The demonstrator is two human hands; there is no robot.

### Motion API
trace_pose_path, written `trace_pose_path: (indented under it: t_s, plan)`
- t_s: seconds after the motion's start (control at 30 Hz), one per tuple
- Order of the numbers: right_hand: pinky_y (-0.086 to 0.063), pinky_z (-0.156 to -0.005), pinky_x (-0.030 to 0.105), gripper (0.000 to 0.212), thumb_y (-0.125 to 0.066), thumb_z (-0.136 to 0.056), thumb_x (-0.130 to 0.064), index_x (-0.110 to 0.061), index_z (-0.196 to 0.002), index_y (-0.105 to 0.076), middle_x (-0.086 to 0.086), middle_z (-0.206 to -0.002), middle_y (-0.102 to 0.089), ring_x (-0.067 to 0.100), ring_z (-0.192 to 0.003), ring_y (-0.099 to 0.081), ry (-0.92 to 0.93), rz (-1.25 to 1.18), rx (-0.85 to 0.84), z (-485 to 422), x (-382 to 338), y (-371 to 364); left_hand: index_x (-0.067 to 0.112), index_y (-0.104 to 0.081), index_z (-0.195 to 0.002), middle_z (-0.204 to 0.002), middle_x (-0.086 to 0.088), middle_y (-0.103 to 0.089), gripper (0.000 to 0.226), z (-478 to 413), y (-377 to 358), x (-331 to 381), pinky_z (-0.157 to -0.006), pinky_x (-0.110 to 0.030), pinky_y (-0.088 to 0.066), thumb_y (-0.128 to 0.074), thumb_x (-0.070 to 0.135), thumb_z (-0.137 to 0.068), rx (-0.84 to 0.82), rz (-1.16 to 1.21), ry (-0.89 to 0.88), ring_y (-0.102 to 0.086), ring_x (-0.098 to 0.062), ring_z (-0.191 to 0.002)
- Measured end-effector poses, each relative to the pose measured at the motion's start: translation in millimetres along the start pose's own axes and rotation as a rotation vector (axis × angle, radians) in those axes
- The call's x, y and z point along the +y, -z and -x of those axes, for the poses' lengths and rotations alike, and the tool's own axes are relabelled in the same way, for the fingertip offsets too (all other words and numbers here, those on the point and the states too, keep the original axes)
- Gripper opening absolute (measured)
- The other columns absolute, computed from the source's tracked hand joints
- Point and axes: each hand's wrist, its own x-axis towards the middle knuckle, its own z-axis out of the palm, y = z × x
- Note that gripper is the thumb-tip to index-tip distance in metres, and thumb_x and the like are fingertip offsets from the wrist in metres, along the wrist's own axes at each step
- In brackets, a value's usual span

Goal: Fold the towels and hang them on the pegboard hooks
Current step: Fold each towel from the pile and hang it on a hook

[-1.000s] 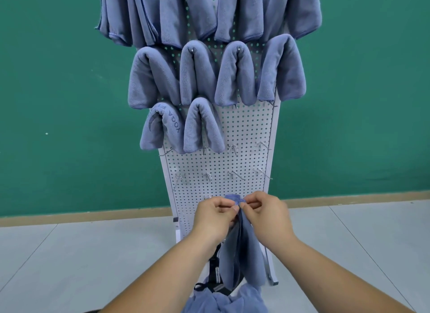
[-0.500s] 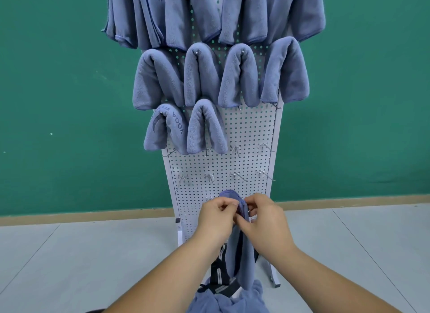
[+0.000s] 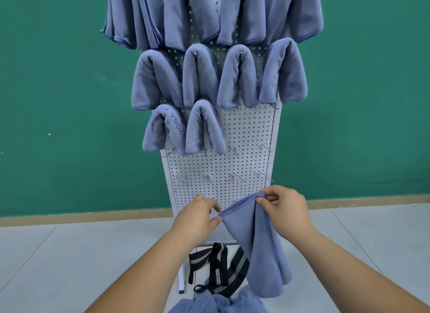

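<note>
A blue towel (image 3: 260,242) hangs between my hands in front of the lower part of the white pegboard (image 3: 246,131). My left hand (image 3: 197,216) pinches one corner of its top hem. My right hand (image 3: 285,210) pinches the other end, a little higher. The hem is stretched between them and the cloth droops down to the right. Several folded blue towels (image 3: 202,75) hang over hooks on the upper rows. Bare metal hooks (image 3: 235,175) stick out of the lower rows.
A pile of blue towels (image 3: 218,303) lies at the bottom edge, with a black striped strap (image 3: 218,268) above it at the pegboard's foot. Grey floor extends left and right. A green wall stands behind.
My hands were together, gripping the bunched towel top. They have moved apart, left hand leftward and right hand rightward, spreading the hem open. The view has come closer to the board.
</note>
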Motion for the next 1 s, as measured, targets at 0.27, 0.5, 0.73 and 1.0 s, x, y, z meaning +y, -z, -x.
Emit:
trace_pose_path:
  t_s: [0.27,0.5,0.73,1.0]
  plan:
    - [-0.054,-0.077,0.016,0.012,-0.082,-0.088,-0.023,-0.033,-0.086,-0.076,-0.018,-0.078,-0.075,-0.005,-0.074,-0.069,-0.007,-0.066,-0.037,-2.8,0.6,12.4,0.044,-0.056,-0.116,-0.115,0.019,-0.05,0.024,3.9,-7.2,13.7,-0.088,-0.038,-0.054,-0.068,0.047,-0.095,0.036,0.062,-0.144,-0.058,-0.009,-0.097]
    - [-0.049,-0.065,0.009,0.008,-0.082,-0.088,-0.028,-0.03,-0.085,-0.076,-0.017,-0.075,-0.074,-0.003,-0.071,-0.067,0.001,0.09,-0.056,-5.8,14.4,18.0,0.036,-0.069,-0.109,-0.106,0.018,-0.059,0.013,-5.0,3.9,5.7,-0.087,-0.037,-0.053,-0.064,0.042,-0.099,0.164,0.016,-0.153,-0.058,-0.01,-0.095]
    - [-0.057,-0.071,0.027,0.01,-0.083,-0.087,-0.035,-0.031,-0.082,-0.075,-0.015,-0.077,-0.074,0.002,-0.076,-0.069,-0.025,0.266,-0.236,-6.9,25.7,20.7,0.04,-0.068,-0.104,-0.09,0.021,-0.069,0.016,-0.2,16.7,3.8,-0.08,-0.031,-0.056,-0.076,0.043,-0.09,0.09,0.097,-0.15,-0.063,-0.001,-0.077]
    - [-0.059,-0.078,0.031,0.012,-0.083,-0.086,-0.039,-0.033,-0.083,-0.073,-0.016,-0.079,-0.074,0.0,-0.08,-0.068,0.058,0.308,-0.327,-9.3,23.4,26.8,0.034,-0.074,-0.093,-0.091,0.018,-0.069,0.009,0.5,21.1,3.7,-0.083,-0.033,-0.056,-0.076,0.043,-0.091,0.066,0.106,-0.09,-0.062,-0.002,-0.08]
